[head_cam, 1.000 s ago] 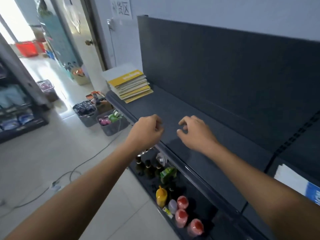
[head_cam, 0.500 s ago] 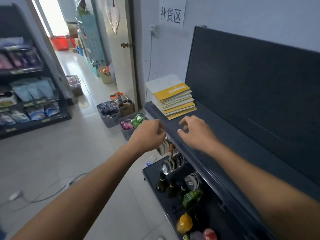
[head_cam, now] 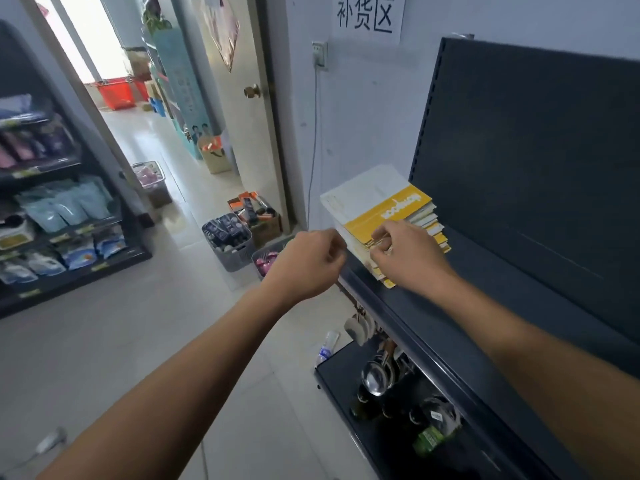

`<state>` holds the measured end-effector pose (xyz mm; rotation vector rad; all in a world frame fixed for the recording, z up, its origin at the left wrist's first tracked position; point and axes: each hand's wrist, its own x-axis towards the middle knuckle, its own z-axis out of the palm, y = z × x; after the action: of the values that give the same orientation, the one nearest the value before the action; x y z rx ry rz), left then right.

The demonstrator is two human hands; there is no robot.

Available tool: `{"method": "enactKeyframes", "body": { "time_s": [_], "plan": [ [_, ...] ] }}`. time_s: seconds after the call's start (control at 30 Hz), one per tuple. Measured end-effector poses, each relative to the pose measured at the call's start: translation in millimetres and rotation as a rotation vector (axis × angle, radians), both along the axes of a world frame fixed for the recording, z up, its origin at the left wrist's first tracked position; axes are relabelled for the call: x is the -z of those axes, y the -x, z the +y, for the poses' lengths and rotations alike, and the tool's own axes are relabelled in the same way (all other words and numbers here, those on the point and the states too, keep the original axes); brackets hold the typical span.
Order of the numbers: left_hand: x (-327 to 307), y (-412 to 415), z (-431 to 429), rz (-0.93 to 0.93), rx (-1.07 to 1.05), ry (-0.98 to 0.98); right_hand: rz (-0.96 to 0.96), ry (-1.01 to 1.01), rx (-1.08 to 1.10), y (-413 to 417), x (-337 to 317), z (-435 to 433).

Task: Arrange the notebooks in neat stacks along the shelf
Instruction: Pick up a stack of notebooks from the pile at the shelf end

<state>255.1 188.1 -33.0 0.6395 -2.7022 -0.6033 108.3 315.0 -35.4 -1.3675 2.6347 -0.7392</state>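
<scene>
A stack of white-and-yellow notebooks (head_cam: 377, 206) lies at the left end of the dark shelf (head_cam: 485, 299). My right hand (head_cam: 407, 254) is at the stack's near edge, its fingertips pinching the corner of the upper notebooks. Just left of the stack, off the shelf's front edge, my left hand (head_cam: 308, 261) hovers with fingers curled and holds nothing.
Below the shelf a lower shelf (head_cam: 341, 379) carries bottles and metal ladles. Grey baskets (head_cam: 228, 240) of goods stand on the floor by the door (head_cam: 239, 109). A dark rack (head_cam: 52, 216) of packets lines the left side. The shelf's back panel (head_cam: 540, 161) rises behind the stack.
The view swung left and closer to the stack. Both hands travelled along the shelf toward it, and my right hand has reached the notebooks' near corner.
</scene>
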Motion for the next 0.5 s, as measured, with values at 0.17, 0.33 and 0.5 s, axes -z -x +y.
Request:
{"method": "enactKeyframes", "body": {
  "time_s": [0.17, 0.33, 0.5],
  "plan": [
    [0, 23, -44, 0.01, 0.038, -0.014, -0.006, 0.048, 0.067, 20, 1, -36],
    [0, 45, -87, 0.011, 0.103, -0.032, -0.002, 0.083, 0.159, 35, -1, -68],
    [-9, 76, -127, 0.025, 0.226, -0.06, -0.017, 0.097, 0.336, 40, 0, -89]
  ]
}}
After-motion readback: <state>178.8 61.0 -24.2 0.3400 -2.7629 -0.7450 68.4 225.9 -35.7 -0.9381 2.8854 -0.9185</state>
